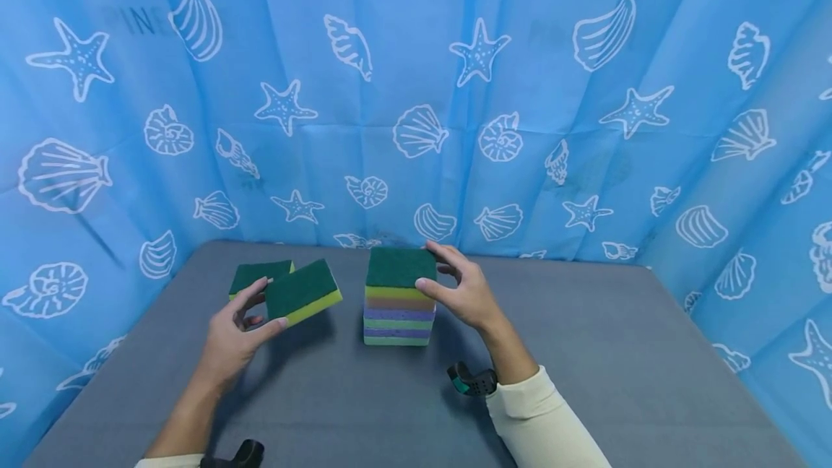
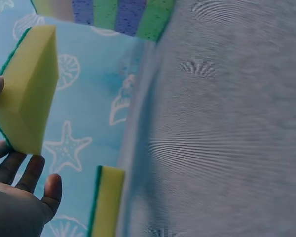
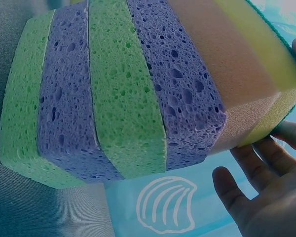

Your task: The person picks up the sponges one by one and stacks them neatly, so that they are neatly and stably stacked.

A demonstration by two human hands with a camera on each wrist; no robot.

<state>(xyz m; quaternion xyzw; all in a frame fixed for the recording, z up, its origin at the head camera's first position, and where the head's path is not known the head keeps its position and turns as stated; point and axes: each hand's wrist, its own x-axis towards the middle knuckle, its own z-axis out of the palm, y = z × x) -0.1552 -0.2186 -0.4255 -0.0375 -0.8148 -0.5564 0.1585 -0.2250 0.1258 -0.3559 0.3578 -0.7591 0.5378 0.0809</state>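
In the head view my left hand (image 1: pixel 230 338) pinches a yellow sponge with a dark green scouring side (image 1: pixel 302 293), thumb at its near edge and fingers at the far one. It is held tilted above the table, its yellow side (image 2: pixel 32 89) visible in the left wrist view. My right hand (image 1: pixel 464 291) holds the top sponge (image 1: pixel 401 267) of a stack, thumb and fingers at its right-hand corners. Below that yellow-and-green sponge come a tan layer (image 3: pixel 217 64), then alternating purple (image 3: pixel 182 84) and light green sponges (image 3: pixel 128 89).
Another yellow sponge with a green scouring side (image 1: pixel 256 276) lies behind my left hand, partly covered by the held one. Everything stands on a grey cloth-covered table (image 1: pixel 572 352). A blue curtain (image 1: pixel 416 186) with white shells and starfish hangs along its back and sides.
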